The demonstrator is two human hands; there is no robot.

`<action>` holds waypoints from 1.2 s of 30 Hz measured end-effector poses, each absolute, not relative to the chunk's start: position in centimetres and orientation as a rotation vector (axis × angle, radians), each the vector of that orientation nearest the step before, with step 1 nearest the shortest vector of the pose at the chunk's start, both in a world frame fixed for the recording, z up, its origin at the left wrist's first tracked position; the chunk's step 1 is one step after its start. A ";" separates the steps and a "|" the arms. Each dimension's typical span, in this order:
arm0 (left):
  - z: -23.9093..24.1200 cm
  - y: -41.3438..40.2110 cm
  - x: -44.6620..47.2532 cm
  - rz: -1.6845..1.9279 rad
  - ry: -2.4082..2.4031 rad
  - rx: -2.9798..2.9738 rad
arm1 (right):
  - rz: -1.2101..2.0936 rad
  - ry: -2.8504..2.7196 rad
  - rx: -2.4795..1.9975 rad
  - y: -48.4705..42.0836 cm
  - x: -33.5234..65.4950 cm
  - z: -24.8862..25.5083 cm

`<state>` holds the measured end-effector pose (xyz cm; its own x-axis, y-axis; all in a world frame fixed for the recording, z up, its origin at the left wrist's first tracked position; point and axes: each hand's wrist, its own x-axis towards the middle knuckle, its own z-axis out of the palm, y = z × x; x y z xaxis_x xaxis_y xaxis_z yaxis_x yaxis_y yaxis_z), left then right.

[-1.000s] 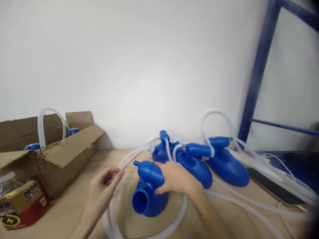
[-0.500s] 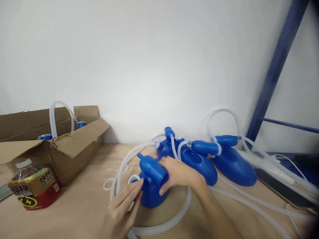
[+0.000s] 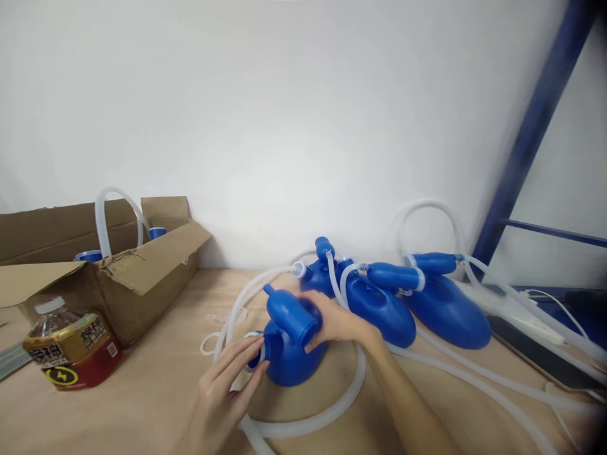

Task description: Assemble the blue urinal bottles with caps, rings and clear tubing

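Observation:
A blue plastic bottle (image 3: 294, 370), shaped like a portable urinal, rests on the table in front of me. Its short neck points left, and a blue cup-like piece (image 3: 289, 316) with a narrow spout lies across its top. My right hand (image 3: 329, 319) is wrapped round the bottle and cup from the right, thumb by the cup's open end. At the neck, the fingers and thumb of my left hand (image 3: 230, 376) pinch a white ring (image 3: 253, 368), which looks to be around the mouth; part of it is hidden by the fingers. A translucent hose (image 3: 313, 424) curves around the bottle.
Several similar blue bottles (image 3: 379, 309) with hoses stand behind and to the right. Left are an open cardboard box (image 3: 147, 278) and a drink bottle (image 3: 71, 347). More white rings (image 3: 208, 343) lie behind my left hand. A dark flat device (image 3: 535, 354) lies at right.
My left fingers have shifted slightly left and spread around the bottle's mouth; the white ring has moved from standing up beside it to encircling the neck. The right hand keeps its hold.

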<state>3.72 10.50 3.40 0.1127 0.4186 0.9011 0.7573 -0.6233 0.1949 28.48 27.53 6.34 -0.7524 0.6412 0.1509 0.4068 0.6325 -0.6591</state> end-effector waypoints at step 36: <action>8.0 21.8 1.8 -0.273 0.429 -3.087 | 0.512 -2.336 -0.653 26.0 29.6 1.9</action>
